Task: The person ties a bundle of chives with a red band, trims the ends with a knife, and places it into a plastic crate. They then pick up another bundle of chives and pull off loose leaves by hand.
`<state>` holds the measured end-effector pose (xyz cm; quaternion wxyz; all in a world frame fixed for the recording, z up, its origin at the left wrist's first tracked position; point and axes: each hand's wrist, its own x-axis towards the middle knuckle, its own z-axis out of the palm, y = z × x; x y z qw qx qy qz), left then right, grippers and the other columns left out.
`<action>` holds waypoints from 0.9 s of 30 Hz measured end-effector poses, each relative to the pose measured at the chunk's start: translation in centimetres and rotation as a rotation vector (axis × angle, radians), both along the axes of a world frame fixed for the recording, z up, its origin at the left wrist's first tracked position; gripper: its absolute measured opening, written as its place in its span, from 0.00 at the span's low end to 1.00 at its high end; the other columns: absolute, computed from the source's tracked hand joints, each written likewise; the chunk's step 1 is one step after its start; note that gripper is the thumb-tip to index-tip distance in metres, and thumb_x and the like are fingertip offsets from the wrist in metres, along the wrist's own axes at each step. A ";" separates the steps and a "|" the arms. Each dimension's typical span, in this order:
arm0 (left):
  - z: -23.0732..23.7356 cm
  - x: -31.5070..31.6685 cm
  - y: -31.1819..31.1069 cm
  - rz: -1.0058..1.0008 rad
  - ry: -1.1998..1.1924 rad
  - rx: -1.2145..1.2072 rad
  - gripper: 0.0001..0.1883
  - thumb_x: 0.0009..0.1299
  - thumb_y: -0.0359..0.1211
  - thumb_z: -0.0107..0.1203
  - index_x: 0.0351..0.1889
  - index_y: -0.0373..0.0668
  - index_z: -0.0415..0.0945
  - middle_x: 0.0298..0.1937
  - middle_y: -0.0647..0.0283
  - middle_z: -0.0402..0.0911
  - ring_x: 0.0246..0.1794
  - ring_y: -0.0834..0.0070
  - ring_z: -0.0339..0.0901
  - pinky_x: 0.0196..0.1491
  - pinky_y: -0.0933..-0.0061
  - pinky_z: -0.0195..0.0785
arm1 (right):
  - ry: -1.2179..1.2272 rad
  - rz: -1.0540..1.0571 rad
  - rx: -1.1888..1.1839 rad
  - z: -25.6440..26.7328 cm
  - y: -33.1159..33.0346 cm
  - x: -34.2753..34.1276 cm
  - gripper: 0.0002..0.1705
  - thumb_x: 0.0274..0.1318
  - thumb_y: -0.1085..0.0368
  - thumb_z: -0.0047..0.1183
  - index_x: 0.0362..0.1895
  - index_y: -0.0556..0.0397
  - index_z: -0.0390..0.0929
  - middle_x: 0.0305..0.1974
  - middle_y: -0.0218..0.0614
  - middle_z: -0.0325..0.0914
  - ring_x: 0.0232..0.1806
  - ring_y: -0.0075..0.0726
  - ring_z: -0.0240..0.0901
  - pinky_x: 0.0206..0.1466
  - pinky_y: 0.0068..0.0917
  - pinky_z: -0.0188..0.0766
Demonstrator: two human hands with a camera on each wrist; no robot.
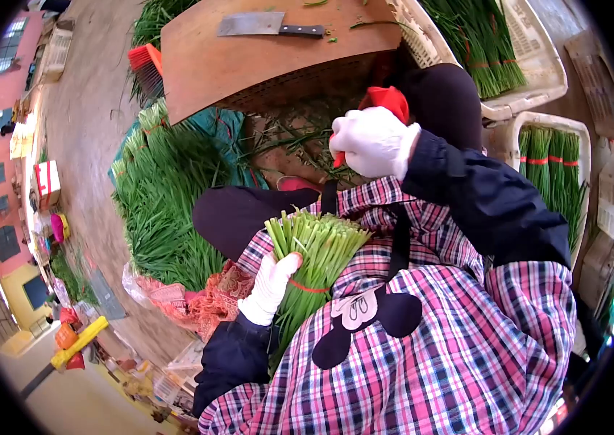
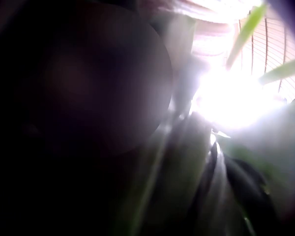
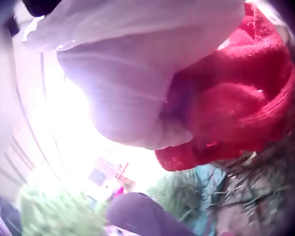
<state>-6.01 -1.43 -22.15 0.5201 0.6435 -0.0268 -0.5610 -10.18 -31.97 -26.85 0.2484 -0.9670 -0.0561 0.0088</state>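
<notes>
- My left hand [image 1: 271, 286] grips the bundle [image 1: 321, 250], thumb across the stalks just above the red band [image 1: 309, 289]; the other fingers are mostly hidden
- The bundle leans on my checked apron [image 1: 423, 326], pale ends up and out, probably so body and hand steady it together; the band gathers the stalks
- My right hand [image 1: 374, 141] is closed round a red cloth [image 1: 388, 100], bunched in the fist, perhaps so it does not dangle; it is raised well apart from the bundle
- The knife [image 1: 251, 25] lies flat on the worktop [image 1: 205, 65], well in from the near edge, handle towards the right; scraps lie by it
- A broom [image 1: 146, 59] is beside the left edge, and loose greens [image 1: 166, 203] heap beyond the near left corner
- Crates [image 1: 539, 65] of banded greens stand to the right, on a bare-looking floor [image 1: 89, 145]
</notes>
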 end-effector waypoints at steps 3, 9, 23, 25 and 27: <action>-0.4 0.0 0.2 0.015 0.033 -0.003 0.27 0.68 0.42 0.53 0.60 0.32 0.69 0.52 0.61 0.78 0.51 0.76 0.74 0.56 0.71 0.66 | 0.153 -0.091 0.525 2.6 0.6 -0.5 0.18 0.51 0.46 0.56 0.32 0.47 0.84 0.29 0.40 0.82 0.35 0.47 0.79 0.40 0.38 0.74; -1.1 -0.1 0.7 0.081 0.072 0.018 0.27 0.67 0.42 0.55 0.61 0.35 0.69 0.50 0.64 0.78 0.48 0.76 0.74 0.54 0.72 0.67 | 0.290 0.108 0.597 3.3 4.9 -0.4 0.20 0.53 0.47 0.59 0.38 0.50 0.81 0.32 0.42 0.80 0.36 0.45 0.79 0.42 0.36 0.73; -3.8 2.9 3.3 0.301 0.351 0.062 0.27 0.67 0.42 0.53 0.59 0.34 0.72 0.55 0.58 0.80 0.54 0.65 0.77 0.61 0.63 0.68 | 0.003 0.253 0.172 1.9 2.5 -1.8 0.12 0.48 0.61 0.56 0.39 0.38 0.83 0.37 0.28 0.80 0.39 0.40 0.80 0.37 0.35 0.76; -5.0 3.1 4.8 0.289 0.378 -0.004 0.28 0.66 0.44 0.54 0.60 0.34 0.72 0.55 0.58 0.80 0.54 0.65 0.77 0.62 0.63 0.67 | 0.223 0.070 -0.301 -1.8 -1.6 -1.9 0.08 0.48 0.60 0.54 0.31 0.44 0.85 0.29 0.34 0.82 0.35 0.42 0.81 0.35 0.38 0.76; -4.9 2.7 5.1 0.264 0.418 -0.043 0.33 0.65 0.50 0.56 0.60 0.35 0.72 0.56 0.58 0.79 0.54 0.65 0.77 0.62 0.63 0.66 | 0.143 -0.110 0.136 0.8 -2.0 -2.4 0.10 0.50 0.57 0.55 0.32 0.45 0.85 0.28 0.39 0.81 0.34 0.47 0.80 0.37 0.39 0.75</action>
